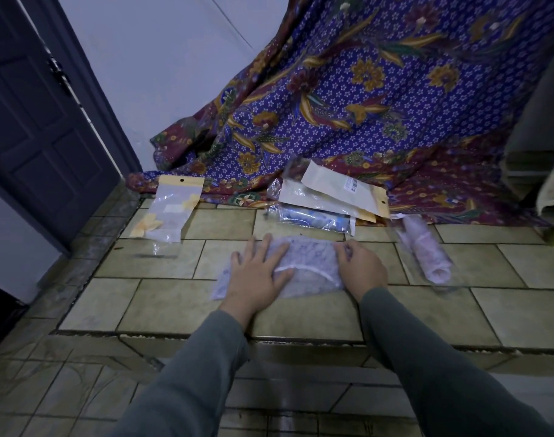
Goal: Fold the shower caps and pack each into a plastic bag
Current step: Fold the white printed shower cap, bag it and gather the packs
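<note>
From the head view we are looking down at a raised tiled step, with a dark door off to the left and a patterned batik cloth draped behind. On the step lies the lilac shower cap, flattened, its white elastic edge curving across the near half. Our left hand lies flat on the cap's left part, fingers straight and spread; our right hand pinches the cap's right edge with curled fingers.

We judge the fold is under way. To do it well we would keep the left palm pressing as an anchor, carry the right edge over evenly, then smooth out trapped air — thin plastic springs back (and slides on tile).

Counting: one cap in hand; one pink rolled cap in a clear bag to the right; one blue packed one behind; one flowered bag at left; a stack of bags — number unclear.
</note>
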Available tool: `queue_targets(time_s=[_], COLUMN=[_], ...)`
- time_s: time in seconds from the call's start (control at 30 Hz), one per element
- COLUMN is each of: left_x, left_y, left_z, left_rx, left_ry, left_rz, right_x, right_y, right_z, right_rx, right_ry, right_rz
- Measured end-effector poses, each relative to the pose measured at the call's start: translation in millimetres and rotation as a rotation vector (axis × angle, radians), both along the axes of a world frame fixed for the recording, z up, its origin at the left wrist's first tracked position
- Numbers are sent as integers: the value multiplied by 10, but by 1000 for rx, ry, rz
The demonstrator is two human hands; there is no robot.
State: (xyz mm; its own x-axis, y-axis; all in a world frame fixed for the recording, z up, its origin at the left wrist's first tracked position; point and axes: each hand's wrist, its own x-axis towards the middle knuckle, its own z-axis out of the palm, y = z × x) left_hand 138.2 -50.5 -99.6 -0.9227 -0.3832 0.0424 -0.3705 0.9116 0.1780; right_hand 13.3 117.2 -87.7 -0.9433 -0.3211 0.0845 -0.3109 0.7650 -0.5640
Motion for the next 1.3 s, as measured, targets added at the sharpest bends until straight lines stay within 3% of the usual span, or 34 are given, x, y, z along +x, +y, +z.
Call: queue_targets(time_s=[0.13, 0.3, 0.37, 0.43, 0.57, 0.8, 0.97, 1.1, 1.17, 1.23, 1.3], left_x=[-61, -52, -55, -73, -141, -166, -247, -282, -294, -281, -284], left_y=[-118, -95, -108, -139, -267, -292, -317, -20, 122, 145, 116], left_z=[-18, -36, -24, 18, 22, -59, 22, 159, 131, 19, -32], left_rx=[154, 106, 128, 208, 323, 152, 21, -78, -4, 39, 43], left_ry=[-144, -92, -102, -89, 237, 373, 270, 397, 197, -30, -82], left_rz=[39, 55, 47, 60, 248, 324, 304, 74, -59, -57, -47], right_x=[2, 131, 132, 56, -71, -118, -145, -173, -178, -122, -7], right_y=[-53, -305, -424, -484, -479, -467, -496, -534, -529, -523, -540], right_z=[-1, 12, 0, -25, -77, -135, -174, -207, -177, -106, -41], right_rx=[-14, 37, 74, 76, 21, -109, -124, -100, -85, -3, 134], right_ry=[85, 543, 487, 288, 93, 120, 165, 159, 202, 391, 503], right_rz=[-39, 187, 294, 256, 147, 125, 84, 90, 111, 205, 429])
